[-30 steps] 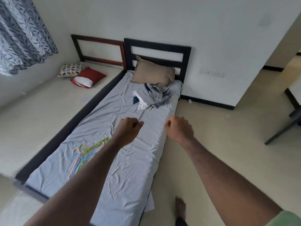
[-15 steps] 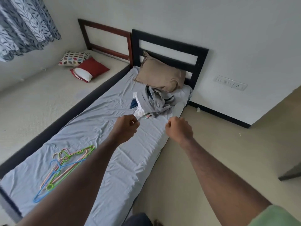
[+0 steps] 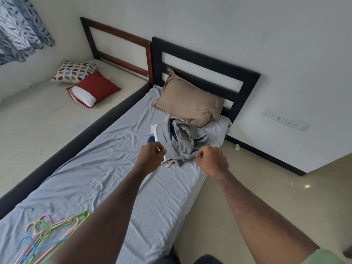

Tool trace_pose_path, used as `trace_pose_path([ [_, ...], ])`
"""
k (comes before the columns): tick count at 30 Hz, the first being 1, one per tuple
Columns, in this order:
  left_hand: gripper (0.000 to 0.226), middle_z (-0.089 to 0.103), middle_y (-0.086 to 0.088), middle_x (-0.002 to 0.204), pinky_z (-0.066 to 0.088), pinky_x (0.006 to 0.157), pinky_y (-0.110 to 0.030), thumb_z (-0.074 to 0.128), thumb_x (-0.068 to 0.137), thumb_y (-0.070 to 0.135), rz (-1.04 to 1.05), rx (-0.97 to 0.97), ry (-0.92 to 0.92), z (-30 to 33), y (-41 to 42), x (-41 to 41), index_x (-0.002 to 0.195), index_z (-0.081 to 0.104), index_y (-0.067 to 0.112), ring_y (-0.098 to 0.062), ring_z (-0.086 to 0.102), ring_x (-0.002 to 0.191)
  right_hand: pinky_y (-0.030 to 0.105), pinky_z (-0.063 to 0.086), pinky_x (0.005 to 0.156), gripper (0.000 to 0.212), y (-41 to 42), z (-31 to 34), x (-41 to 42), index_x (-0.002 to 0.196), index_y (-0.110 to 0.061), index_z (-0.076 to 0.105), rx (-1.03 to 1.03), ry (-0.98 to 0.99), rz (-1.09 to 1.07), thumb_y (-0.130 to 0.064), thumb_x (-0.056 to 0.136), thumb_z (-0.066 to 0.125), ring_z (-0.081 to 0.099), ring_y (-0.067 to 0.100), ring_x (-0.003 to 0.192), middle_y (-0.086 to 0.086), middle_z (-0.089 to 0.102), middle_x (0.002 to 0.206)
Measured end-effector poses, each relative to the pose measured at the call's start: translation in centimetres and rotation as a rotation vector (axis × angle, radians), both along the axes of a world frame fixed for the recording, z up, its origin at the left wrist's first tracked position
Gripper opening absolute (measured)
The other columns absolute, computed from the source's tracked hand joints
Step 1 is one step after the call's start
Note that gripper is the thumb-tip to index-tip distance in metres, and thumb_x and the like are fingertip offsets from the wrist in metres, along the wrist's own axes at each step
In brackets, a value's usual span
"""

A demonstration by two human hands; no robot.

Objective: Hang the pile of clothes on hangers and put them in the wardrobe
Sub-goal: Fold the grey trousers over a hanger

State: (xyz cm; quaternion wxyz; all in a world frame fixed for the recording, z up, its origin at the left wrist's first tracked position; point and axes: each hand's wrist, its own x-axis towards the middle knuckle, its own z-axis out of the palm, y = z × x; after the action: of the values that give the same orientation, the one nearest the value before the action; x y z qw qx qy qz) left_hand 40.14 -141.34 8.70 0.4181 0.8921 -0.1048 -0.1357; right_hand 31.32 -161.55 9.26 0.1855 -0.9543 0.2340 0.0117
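While both arms reach far over the bed [image 3: 91, 168], the left hand [image 3: 150, 159] and right hand [image 3: 211, 161] are curled into loose fists that hold nothing, just short of the clothes [image 3: 182, 141]. The fists sit either side of the pile's near edge, probably so the person can take a garment from both sides at once. The clothes lie crumpled at the far end of the grey sheet, touching a tan pillow [image 3: 190, 103] propped on the dark headboard [image 3: 205, 67]. The hangers [image 3: 51, 231], a coloured tangle, lie at the near left of the bed, well apart from the pile. No wardrobe is in view.
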Motion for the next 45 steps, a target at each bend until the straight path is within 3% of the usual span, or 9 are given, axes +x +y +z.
trace_pose_path([
  [7, 0.016, 0.067, -0.01, 0.065, 0.047, 0.048, -0.02, 0.064, 0.094, 0.012, 0.066, -0.116, 0.133, -3.1, -5.6, 9.9, 0.083, 0.066, 0.002, 0.0, 0.056, 0.04, 0.04, 0.055, 0.069, 0.033, -4.1, -3.1, 11.6, 0.064, -0.022, 0.043, 0.06, 0.03, -0.013, -0.024, 0.093, 0.058, 0.063, 0.032, 0.075, 0.003, 0.057, 0.071],
  [14, 0.015, 0.07, -0.015, 0.072, 0.043, 0.045, -0.013, 0.061, 0.095, 0.009, 0.194, -0.098, 0.224, -6.9, -10.8, 19.2, 0.085, 0.066, -0.002, 0.0, 0.056, 0.041, 0.034, 0.051, 0.058, 0.032, -9.2, -8.8, 23.0, 0.063, -0.018, 0.047, 0.144, 0.105, 0.045, -0.024, 0.092, 0.058, 0.063, 0.03, 0.07, 0.007, 0.062, 0.07],
  [21, 0.013, 0.071, -0.008, 0.067, 0.049, 0.052, -0.024, 0.061, 0.091, 0.014, 0.317, 0.029, 0.322, -11.8, -16.4, 30.6, 0.084, 0.067, 0.006, -0.013, 0.063, 0.049, 0.032, 0.043, 0.066, 0.034, -14.8, -16.8, 36.8, 0.062, -0.012, 0.046, 0.379, 0.329, 0.085, -0.02, 0.095, 0.051, 0.056, 0.031, 0.074, 0.009, 0.057, 0.069],
  [24, 0.013, 0.07, -0.006, 0.067, 0.048, 0.053, -0.028, 0.06, 0.091, 0.015, 0.354, 0.073, 0.396, -15.1, -17.9, 33.8, 0.083, 0.066, 0.007, -0.019, 0.065, 0.054, 0.036, 0.056, 0.074, 0.023, -16.3, -21.8, 41.7, 0.076, -0.012, 0.058, 0.521, 0.499, 0.07, -0.024, 0.092, 0.045, 0.069, 0.037, 0.093, 0.016, 0.069, 0.087],
  [27, 0.011, 0.07, -0.004, 0.066, 0.054, 0.059, -0.032, 0.058, 0.088, 0.011, 0.386, 0.111, 0.45, -18.9, -19.4, 36.2, 0.081, 0.066, 0.007, -0.023, 0.067, 0.058, 0.024, 0.039, 0.056, 0.025, -17.3, -25.5, 46.1, 0.091, -0.011, 0.063, 0.596, 0.558, 0.099, -0.022, 0.097, 0.041, 0.067, 0.038, 0.107, 0.012, 0.064, 0.096],
  [29, 0.011, 0.071, -0.005, 0.066, 0.056, 0.065, -0.033, 0.057, 0.087, 0.012, 0.381, 0.127, 0.48, -20.7, -20.2, 36.9, 0.081, 0.066, 0.009, -0.024, 0.068, 0.06, 0.024, 0.039, 0.053, 0.028, -17.4, -26.8, 48.4, 0.107, -0.016, 0.066, 0.667, 0.563, 0.09, -0.023, 0.1, 0.04, 0.066, 0.032, 0.103, 0.007, 0.067, 0.107],
  [35, 0.015, 0.068, -0.002, 0.063, 0.048, 0.054, -0.028, 0.058, 0.09, 0.007, 0.437, 0.042, 0.57, -23.8, -21.3, 37.1, 0.077, 0.064, 0.011, -0.015, 0.061, 0.048, 0.035, 0.053, 0.076, 0.049, -17.0, -31.0, 52.9, 0.146, -0.038, 0.048, 0.914, 0.716, -0.116, -0.029, 0.1, 0.036, 0.053, 0.023, 0.118, -0.005, 0.051, 0.138],
  [41, 0.012, 0.07, -0.006, 0.07, 0.048, 0.055, -0.025, 0.06, 0.092, 0.011, 0.427, 0.047, 0.63, -25.0, -21.8, 38.5, 0.081, 0.065, 0.012, -0.014, 0.063, 0.052, 0.037, 0.049, 0.068, 0.05, -17.3, -34.3, 54.7, 0.153, -0.03, 0.039, 0.994, 0.792, -0.352, -0.027, 0.104, 0.041, 0.053, 0.027, 0.111, 0.006, 0.05, 0.143],
  [45, 0.011, 0.072, -0.009, 0.081, 0.052, 0.063, -0.029, 0.061, 0.092, 0.014, 0.397, 0.065, 0.66, -25.6, -22.5, 39.0, 0.087, 0.066, 0.005, -0.024, 0.067, 0.065, 0.041, 0.054, 0.089, 0.032, -18.2, -36.7, 54.3, 0.124, 0.004, 0.064, 1.012, 0.554, -0.469, -0.013, 0.098, 0.059, 0.055, 0.02, 0.092, 0.02, 0.065, 0.108],
])
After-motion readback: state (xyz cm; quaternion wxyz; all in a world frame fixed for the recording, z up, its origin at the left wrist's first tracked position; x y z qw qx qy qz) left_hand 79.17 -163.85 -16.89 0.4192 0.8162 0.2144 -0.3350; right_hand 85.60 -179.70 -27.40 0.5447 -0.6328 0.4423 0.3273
